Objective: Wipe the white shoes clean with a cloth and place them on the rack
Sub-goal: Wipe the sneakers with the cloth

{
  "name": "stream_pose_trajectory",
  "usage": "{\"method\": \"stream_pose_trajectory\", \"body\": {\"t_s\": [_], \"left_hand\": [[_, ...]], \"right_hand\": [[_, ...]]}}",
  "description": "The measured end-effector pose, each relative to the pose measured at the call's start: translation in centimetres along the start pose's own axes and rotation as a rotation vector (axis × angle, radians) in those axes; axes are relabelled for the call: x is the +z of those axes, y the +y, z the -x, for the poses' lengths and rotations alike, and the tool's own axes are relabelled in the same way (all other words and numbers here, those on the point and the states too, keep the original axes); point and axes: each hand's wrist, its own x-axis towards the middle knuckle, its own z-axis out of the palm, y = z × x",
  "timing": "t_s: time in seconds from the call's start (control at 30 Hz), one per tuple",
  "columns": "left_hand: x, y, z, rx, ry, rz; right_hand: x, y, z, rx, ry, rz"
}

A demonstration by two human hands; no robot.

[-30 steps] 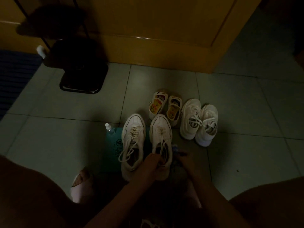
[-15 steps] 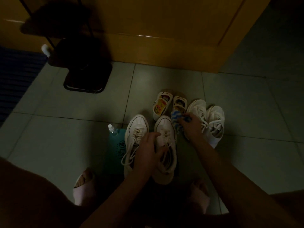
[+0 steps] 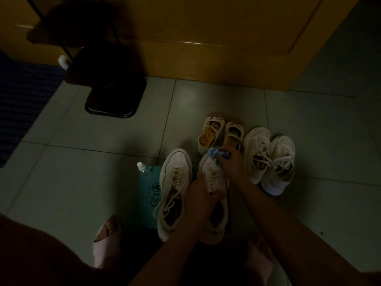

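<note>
Left hand [image 3: 203, 196]: fingers curled round laced white sneaker [image 3: 215, 179] on tiled floor [image 3: 103, 182] | right hand [image 3: 233, 164]: fingers bunched round blue-and-white cloth [image 3: 218, 154], pressed on that sneaker's toe | its mate [image 3: 175, 182] just beside, left; second white pair [image 3: 259, 155] right; dark rack [image 3: 115, 93] well apart, far left

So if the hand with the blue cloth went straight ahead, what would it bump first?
Probably the small shoe with the yellow insole, just beyond the white sneaker and the cloth in the right hand. Depth is unclear in this dim picture.
</note>
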Motion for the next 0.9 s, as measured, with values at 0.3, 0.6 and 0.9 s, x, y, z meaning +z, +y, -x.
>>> {"method": "stream_pose_trajectory", "body": {"t_s": [0.3, 0.6, 0.9], "left_hand": [[-0.2, -0.9, 0.6, 0.007, 0.046, 0.083], [-0.2, -0.5, 0.5, -0.026, 0.042, 0.074], [-0.3, -0.4, 1.0, -0.013, 0.085, 0.118]], "right_hand": [[-3.0, 4.4, 0.3, 0.064, 0.081, 0.075], [1.1, -0.2, 0.2, -0.218, -0.269, 0.251], [-2.2, 1.3, 1.5, -0.301, -0.317, 0.320]]}}
